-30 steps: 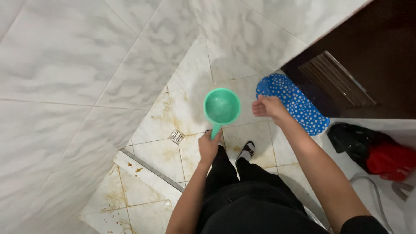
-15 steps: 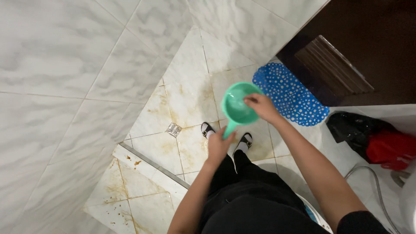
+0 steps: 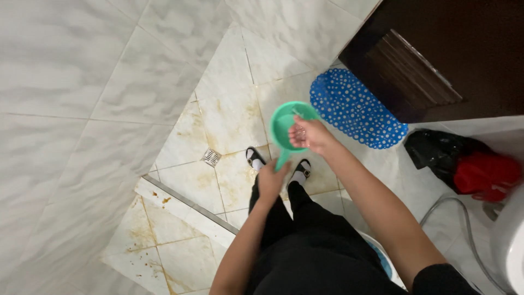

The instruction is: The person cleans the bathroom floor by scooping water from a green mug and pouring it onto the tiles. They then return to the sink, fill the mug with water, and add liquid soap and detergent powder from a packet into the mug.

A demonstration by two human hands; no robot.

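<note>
I look down at a green plastic water dipper (image 3: 283, 127) held out over the tiled floor. My left hand (image 3: 271, 182) grips its handle from below. My right hand (image 3: 307, 134) is cupped over the bowl's right rim, wet, with fingers bent and touching the inside of the scoop. My black trousers and two feet in black sandals with white socks (image 3: 255, 159) show beneath the dipper.
A blue dotted mat (image 3: 355, 107) lies before a dark wooden door (image 3: 436, 54). A floor drain (image 3: 212, 157) sits left of my feet beside a low tiled ledge (image 3: 185, 210). Black and red bags (image 3: 464, 164), a hose (image 3: 464, 218) and a white fixture (image 3: 513, 246) are at right.
My right hand moved from beside the blue mat onto the dipper's bowl. The dipper came nearer and tilted, and the camera view shifted slightly left.
</note>
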